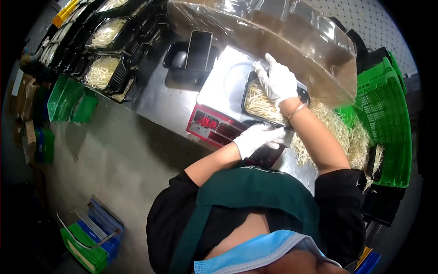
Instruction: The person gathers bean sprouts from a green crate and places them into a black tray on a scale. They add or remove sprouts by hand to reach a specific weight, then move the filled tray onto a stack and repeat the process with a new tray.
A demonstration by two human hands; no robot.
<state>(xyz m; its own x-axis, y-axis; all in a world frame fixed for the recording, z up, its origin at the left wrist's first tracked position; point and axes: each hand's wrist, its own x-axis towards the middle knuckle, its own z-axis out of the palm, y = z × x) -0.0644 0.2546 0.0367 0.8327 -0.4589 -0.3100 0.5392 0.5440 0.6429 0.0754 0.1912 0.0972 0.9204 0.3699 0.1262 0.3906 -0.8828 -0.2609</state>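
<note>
A black plastic tray (258, 104) of bean sprouts is over the right part of a weighing scale (219, 81) with a metal top and red front. My right hand (277, 81), in a white glove, lies over the sprouts and the tray's far side, its fingers stretched apart. At the near edge of the tray, my gloved left hand (257, 139) grips the rim, its fingers partly curled and partly hidden. Red digits glow on the scale's display (206, 121), too blurred to read surely. Loose bean sprouts (326, 125) are heaped right of the scale.
Stacked black trays of sprouts (104, 73) stand at the left end of the metal table (153, 98). A phone (199, 49) leans in a black tray behind the scale. Clear plastic sheeting (292, 34) bounds the back; a green crate (385, 123) stands at right.
</note>
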